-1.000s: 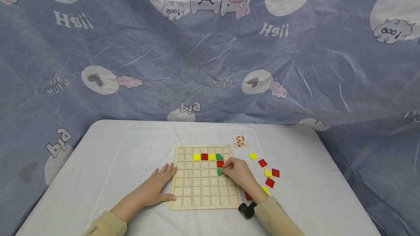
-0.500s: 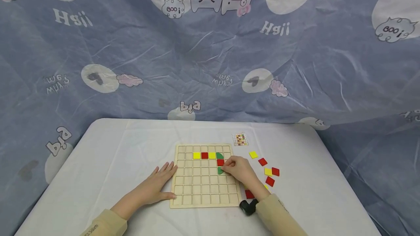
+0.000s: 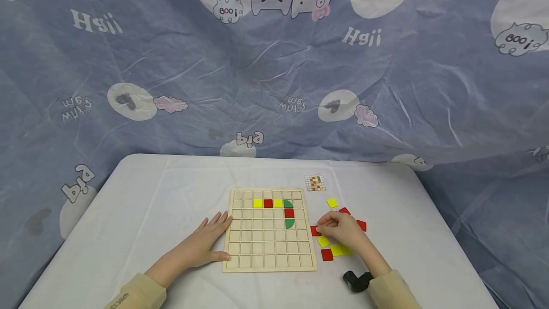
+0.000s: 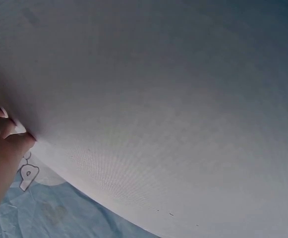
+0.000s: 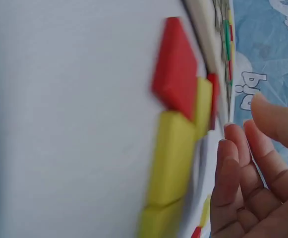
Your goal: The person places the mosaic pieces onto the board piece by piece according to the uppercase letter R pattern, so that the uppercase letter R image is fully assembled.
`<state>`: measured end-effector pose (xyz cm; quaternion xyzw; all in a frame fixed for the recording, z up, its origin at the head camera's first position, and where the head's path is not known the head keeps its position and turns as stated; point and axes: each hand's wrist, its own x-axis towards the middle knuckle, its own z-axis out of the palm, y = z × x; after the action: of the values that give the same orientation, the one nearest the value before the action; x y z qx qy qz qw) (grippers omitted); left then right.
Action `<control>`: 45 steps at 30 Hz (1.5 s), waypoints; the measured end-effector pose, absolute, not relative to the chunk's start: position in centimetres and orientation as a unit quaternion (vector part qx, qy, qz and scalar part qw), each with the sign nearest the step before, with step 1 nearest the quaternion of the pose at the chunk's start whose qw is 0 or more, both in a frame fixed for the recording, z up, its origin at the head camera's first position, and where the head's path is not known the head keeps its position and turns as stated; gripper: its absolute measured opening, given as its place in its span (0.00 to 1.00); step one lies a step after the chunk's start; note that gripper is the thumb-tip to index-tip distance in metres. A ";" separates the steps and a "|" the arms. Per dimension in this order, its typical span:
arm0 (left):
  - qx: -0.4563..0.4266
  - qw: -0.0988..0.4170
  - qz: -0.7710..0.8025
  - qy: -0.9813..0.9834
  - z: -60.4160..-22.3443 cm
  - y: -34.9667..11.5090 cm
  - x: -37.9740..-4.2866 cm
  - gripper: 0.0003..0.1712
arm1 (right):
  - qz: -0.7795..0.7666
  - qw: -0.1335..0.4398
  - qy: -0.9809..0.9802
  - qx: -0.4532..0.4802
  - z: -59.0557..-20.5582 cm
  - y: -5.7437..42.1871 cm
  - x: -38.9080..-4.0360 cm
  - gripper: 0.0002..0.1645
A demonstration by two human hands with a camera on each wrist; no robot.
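Observation:
A wooden grid board (image 3: 269, 247) lies on the table. In one row it carries yellow, red (image 3: 268, 203) and yellow square tiles and a green quarter-round tile (image 3: 288, 203). Below that green tile come a red tile and another green quarter-round tile (image 3: 289, 223). My left hand (image 3: 201, 247) rests with spread fingers along the board's left edge. Right of the board, my right hand (image 3: 340, 229) hovers over the loose tiles, fingertips at a red tile (image 3: 315, 231). In the right wrist view, thumb and fingers stand apart with nothing between them, beside yellow tiles (image 5: 168, 153).
Several more red and yellow tiles (image 3: 327, 255) lie around the right hand, which partly hides some. A small printed pattern card (image 3: 315, 182) sits beyond the board's far right corner. The right wrist bears a black device (image 3: 357, 281). A patterned cloth (image 3: 257, 75) hangs behind the table.
My right hand has left the lower green tile on the board and moved right to the loose tiles, uncovering the green piece. The left hand stays at the board's edge.

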<state>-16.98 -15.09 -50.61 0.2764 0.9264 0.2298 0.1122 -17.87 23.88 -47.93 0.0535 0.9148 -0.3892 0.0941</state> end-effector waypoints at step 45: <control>0.270 0.114 0.232 0.927 -51.1 -15.1 -17.0 0.59 | -0.409 0.075 0.909 0.023 -47.8 22.7 -17.2 0.12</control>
<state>-17.03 -15.09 -51.05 0.2704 0.9273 0.2323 0.1141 -17.17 22.66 -47.78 0.0226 0.9092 -0.4091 0.0747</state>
